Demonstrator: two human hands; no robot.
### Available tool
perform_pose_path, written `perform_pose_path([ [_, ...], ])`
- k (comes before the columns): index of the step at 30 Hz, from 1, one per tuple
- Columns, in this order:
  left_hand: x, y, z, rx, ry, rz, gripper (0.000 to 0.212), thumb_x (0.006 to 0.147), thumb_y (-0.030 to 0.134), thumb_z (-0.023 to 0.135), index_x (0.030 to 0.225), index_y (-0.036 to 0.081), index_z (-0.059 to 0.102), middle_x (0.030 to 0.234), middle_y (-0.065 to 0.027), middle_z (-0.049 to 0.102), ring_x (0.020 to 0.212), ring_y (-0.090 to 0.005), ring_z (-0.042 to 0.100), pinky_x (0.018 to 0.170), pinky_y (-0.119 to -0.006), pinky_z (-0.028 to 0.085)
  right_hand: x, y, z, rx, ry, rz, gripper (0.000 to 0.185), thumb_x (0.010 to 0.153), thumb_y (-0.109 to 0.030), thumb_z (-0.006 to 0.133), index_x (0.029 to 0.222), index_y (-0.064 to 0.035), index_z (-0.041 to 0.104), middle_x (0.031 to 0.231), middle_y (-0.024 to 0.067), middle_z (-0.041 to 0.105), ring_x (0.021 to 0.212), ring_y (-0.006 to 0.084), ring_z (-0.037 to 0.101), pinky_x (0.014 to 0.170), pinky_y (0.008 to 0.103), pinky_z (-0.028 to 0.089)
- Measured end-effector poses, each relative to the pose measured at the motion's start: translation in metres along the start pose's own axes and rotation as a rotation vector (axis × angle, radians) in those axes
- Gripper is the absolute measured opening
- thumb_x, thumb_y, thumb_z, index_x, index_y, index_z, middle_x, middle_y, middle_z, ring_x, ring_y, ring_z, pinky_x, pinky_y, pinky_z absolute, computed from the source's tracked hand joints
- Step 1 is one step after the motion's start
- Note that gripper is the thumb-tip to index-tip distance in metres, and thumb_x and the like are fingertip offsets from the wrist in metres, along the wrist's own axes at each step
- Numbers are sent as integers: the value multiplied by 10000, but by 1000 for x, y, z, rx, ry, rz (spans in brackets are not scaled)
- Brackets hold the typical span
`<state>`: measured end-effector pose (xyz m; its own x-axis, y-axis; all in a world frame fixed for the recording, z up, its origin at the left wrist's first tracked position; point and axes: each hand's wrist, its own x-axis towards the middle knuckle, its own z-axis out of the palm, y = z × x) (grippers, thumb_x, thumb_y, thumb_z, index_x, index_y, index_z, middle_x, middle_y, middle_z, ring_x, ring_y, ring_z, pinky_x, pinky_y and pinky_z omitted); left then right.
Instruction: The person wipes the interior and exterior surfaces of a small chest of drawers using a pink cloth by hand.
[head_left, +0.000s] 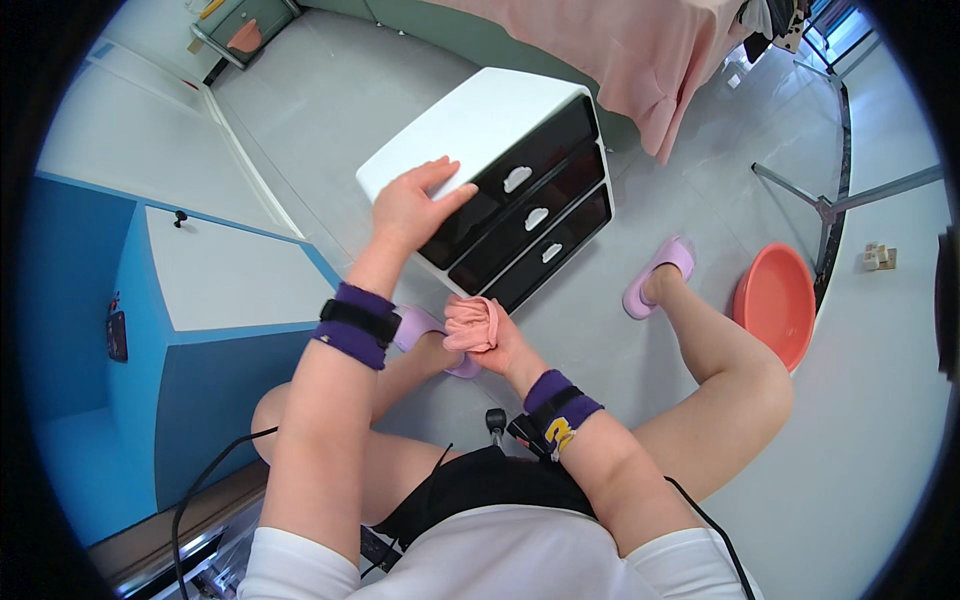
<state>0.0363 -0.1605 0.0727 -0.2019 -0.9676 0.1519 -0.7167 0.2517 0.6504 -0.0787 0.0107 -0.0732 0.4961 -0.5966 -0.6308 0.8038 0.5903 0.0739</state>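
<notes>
A small white cabinet (472, 127) with three glossy black drawers (536, 217) stands on the floor before me, turned at an angle. Each drawer front has a white cloud-shaped handle (517, 179). My left hand (416, 202) rests on the cabinet's near left corner, its fingers apart on the white top and the thumb at the edge of the top drawer. Below the cabinet's lower corner, my right hand (506, 345) is closed on a bunched pink cloth (471, 324). All the drawers look closed. Both wrists wear purple bands.
A coral plastic basin (776, 304) leans by the right wall, near a grey metal stand leg (787, 184). Behind the cabinet, a pink cloth cover (637, 67) hangs over a green bed base. Blue and white furniture (232, 277) is at the left. My feet wear lilac slippers (660, 277).
</notes>
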Motion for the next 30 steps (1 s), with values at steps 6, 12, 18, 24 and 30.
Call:
perform_pose_path([
  [6, -51, 39, 43, 219, 123, 201, 466, 721, 418, 719, 1064, 105, 682, 1190, -110, 611, 1136, -296, 551, 933, -365, 456, -37, -11, 35, -29, -127, 29, 461, 963, -458, 346, 1092, -76, 568, 1086, 85, 624, 979, 242, 620, 858, 396, 512],
  [12, -106, 61, 74, 318, 106, 317, 442, 687, 350, 743, 1043, 97, 675, 1174, -88, 614, 1109, -314, 551, 894, -398, 469, -89, -33, 15, -310, -73, -40, 465, 983, -398, 298, 1135, -26, 533, 1037, 107, 629, 913, 219, 630, 782, 346, 529],
  [18, -130, 32, 58, 388, 30, 438, 493, 668, 319, 756, 1098, 107, 639, 1237, -58, 576, 1157, -301, 515, 928, -424, 443, -145, -123, 25, -343, 40, -412, 416, 918, -381, 425, 1027, -4, 567, 858, 97, 616, 731, 178, 584, 586, 271, 445],
  [24, -121, 29, 33, 458, -126, 469, 486, 679, 287, 752, 1114, 111, 625, 1268, -50, 555, 1167, -293, 510, 932, -423, 446, -126, -215, 22, -876, 204, -1121, 369, 855, -329, 545, 915, 29, 607, 752, 112, 632, 671, 200, 597, 558, 289, 452],
  [30, -133, 35, 23, 294, -137, 304, 389, 735, 235, 722, 1091, 103, 638, 1238, -71, 574, 1150, -305, 519, 944, -409, 444, -122, -182, 37, -1407, 576, -1245, 374, 809, -295, 603, 927, 60, 607, 783, 187, 641, 750, 302, 625, 710, 354, 484],
])
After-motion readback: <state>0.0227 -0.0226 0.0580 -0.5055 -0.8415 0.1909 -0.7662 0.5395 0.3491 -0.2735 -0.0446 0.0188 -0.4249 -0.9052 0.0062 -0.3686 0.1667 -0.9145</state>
